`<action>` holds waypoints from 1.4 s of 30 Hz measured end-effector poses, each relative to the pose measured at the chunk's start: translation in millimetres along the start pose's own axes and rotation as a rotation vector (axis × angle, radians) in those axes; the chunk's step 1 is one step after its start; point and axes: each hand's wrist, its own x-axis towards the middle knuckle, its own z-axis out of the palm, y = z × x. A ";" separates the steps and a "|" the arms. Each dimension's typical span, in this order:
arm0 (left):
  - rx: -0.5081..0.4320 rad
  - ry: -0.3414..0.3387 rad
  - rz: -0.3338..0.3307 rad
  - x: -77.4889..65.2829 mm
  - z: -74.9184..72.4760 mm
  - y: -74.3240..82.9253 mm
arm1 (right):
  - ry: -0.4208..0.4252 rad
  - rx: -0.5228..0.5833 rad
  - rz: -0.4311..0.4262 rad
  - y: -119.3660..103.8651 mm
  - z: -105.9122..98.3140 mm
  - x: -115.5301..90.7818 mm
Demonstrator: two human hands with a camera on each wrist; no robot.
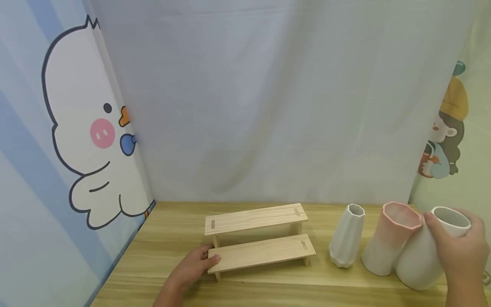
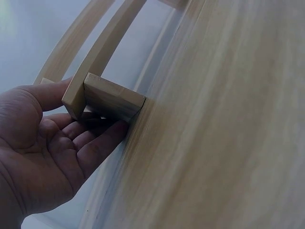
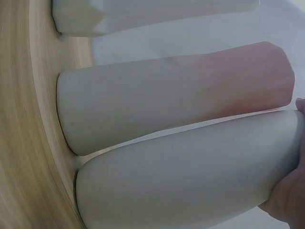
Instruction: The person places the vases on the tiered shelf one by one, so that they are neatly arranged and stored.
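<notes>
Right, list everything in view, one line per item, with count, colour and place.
Rear wooden shelf: one, pale wood, mid-table, behind the front one
Front wooden shelf: one, pale wood, mid-table
Faceted vase: one, white, right of the shelves
Octagonal-rimmed vase: one, pink fading to white, between the other vases
Rounded vase: one, white, rightmost
Table: one, yellowish wood-grain, beneath everything
Backdrop: one, pale grey, behind the table
Cartoon bird: one, mostly white, on the blue left wall
Cartoon figure: one, multicoloured, yellow hat, on the pale green right wall
Left hand: one, bare, gripping the front shelf's left end
Right hand: one, bare, gripping the rounded vase near its rim
</notes>
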 end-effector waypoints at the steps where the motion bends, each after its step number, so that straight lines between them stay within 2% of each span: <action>1: 0.009 0.006 -0.003 -0.2 -0.1 0.3 | 0.003 0.008 -0.002 0.3 -0.1 -0.1; 6: 0.027 0.028 -0.024 -0.4 -0.9 1.0 | 0.005 0.028 -0.006 1.3 -0.9 -0.4; 16: 0.028 0.033 -0.048 -2.9 0.3 3.3 | 0.015 -0.004 -0.013 -2.4 -3.6 -6.7; 23: 0.047 0.052 -0.037 -1.9 0.3 2.7 | 0.029 -0.017 -0.041 -4.7 -4.1 -7.4; 31: -0.007 -0.010 -0.023 0.5 -0.9 0.8 | 0.031 -0.054 -0.034 -4.7 -4.9 -8.2; 42: 0.008 0.006 -0.048 1.1 -1.6 0.2 | 0.033 -0.027 -0.061 -5.0 -8.1 -4.5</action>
